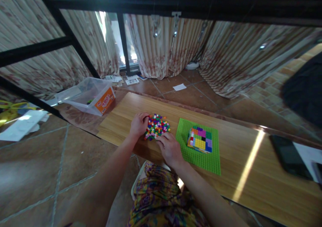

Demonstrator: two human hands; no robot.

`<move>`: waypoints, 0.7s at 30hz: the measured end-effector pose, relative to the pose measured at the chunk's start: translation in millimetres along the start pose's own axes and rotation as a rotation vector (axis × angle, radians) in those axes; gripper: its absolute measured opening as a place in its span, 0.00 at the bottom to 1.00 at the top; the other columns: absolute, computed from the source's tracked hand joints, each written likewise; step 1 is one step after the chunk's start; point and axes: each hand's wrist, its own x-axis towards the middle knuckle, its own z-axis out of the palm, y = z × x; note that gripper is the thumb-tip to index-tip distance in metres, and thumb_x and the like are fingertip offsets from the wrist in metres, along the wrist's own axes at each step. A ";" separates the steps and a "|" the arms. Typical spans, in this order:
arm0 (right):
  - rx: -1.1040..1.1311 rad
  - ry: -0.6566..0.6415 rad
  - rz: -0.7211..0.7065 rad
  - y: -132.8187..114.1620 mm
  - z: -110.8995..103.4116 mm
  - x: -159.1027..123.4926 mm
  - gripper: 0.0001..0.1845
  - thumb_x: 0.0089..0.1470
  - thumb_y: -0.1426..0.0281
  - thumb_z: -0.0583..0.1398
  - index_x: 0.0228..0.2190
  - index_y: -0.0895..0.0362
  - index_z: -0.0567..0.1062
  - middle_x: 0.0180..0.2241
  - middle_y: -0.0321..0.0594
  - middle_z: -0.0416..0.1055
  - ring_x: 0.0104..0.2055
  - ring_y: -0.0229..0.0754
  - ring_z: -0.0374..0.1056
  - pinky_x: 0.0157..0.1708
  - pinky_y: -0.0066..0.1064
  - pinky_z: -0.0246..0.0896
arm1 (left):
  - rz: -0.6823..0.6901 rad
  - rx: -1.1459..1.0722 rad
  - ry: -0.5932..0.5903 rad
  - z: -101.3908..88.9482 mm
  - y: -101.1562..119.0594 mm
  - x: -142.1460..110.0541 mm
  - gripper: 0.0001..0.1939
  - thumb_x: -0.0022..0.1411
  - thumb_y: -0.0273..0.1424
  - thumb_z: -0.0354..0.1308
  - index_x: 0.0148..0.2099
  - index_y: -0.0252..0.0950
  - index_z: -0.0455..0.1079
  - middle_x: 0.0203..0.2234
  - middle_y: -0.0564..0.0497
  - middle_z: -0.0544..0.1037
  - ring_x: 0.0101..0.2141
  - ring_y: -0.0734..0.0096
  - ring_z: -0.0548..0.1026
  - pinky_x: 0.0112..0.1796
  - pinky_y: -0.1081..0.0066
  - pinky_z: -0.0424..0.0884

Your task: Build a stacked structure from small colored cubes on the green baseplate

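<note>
Two bare hands flank one heap of small coloured bricks [157, 128] on one long wooden table [141, 103], seen from where I stand in a curtained room. The left hand [138, 125] is at the heap's left edge, its fingers curled inward; whether they pinch a brick, I cannot tell. The right hand [172, 151] rests at the heap's near right edge, its fingers bent and close together, and I cannot tell whether their tips hold anything. The bricks, too many and too small to count, lie loose in red, yellow, green, white, purple, pink and orange. Just to the right of the heap lies one green board [181, 155], and on it sits one block built of bricks [200, 140], with a large yellow patch on its multicoloured top. Farther right, one bar of sunlight [249, 165] crosses the table, near one dark flat device [289, 156] and one white sheet [305, 155] beside it. Past the table's left end stands one clear plastic bin [84, 104] with one orange label [105, 100]. One piece of paper [179, 87] lies on the tiled floor before the striped curtains [161, 49].
</note>
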 end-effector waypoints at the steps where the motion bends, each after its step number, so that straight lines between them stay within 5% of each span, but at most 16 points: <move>1: 0.047 0.030 0.016 0.9 -2.1 -1.0 0.08 0.61 0.74 0.59 0.35 0.52 0.79 0.37 0.42 0.75 0.42 0.45 0.70 0.44 0.34 0.65 | 0.000 0.000 0.002 -0.2 0.0 0.1 0.13 0.66 0.31 0.49 0.42 0.37 0.75 0.42 0.46 0.81 0.47 0.62 0.76 0.53 0.61 0.70; 10: 0.282 0.135 0.270 2.9 -11.2 -10.9 0.10 0.61 0.67 0.54 0.33 0.55 0.75 0.27 0.38 0.74 0.29 0.41 0.70 0.32 0.29 0.62 | -0.002 0.009 0.016 3.1 -5.2 0.9 0.13 0.66 0.32 0.50 0.42 0.38 0.76 0.42 0.46 0.81 0.46 0.61 0.76 0.52 0.59 0.71; 21: 0.182 0.237 0.274 13.5 3.4 -2.9 0.11 0.60 0.69 0.53 0.30 0.54 0.74 0.27 0.41 0.75 0.30 0.43 0.71 0.34 0.31 0.63 | 0.001 0.000 0.014 2.8 -5.5 0.8 0.13 0.65 0.32 0.49 0.43 0.38 0.76 0.41 0.46 0.81 0.45 0.62 0.76 0.52 0.59 0.71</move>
